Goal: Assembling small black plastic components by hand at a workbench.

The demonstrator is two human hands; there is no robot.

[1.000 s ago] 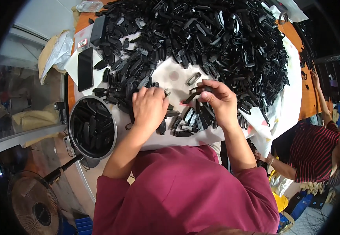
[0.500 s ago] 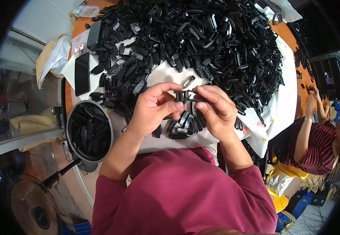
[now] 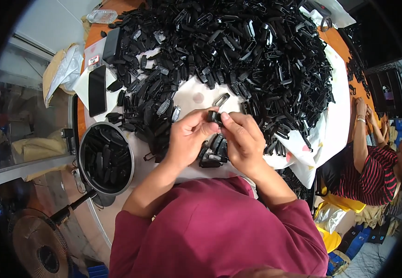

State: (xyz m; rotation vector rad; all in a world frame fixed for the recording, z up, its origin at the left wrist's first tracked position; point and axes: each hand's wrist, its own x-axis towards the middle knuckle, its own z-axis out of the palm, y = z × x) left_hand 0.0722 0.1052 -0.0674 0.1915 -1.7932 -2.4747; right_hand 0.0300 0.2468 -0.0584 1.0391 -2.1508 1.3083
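Note:
Between my two hands is a small black plastic part, held above the white cloth. My left hand pinches it from the left with thumb and fingers. From the other side my right hand closes on it, thumb pressed on top; the fingers cover much of the part. A loose grey-and-black elongated piece lies just beyond my fingertips. Several similar black pieces rest on the cloth below my hands. A large heap of black plastic parts spreads across the far side.
To the left stands a black bucket with a grey rim, partly filled with black parts. A dark phone and a dark box lie behind it. A fan is at lower left. Another person works at the right.
My hands have come closer together, the right one moving left. The black part that showed between spread fingertips is now pressed between both hands and turned.

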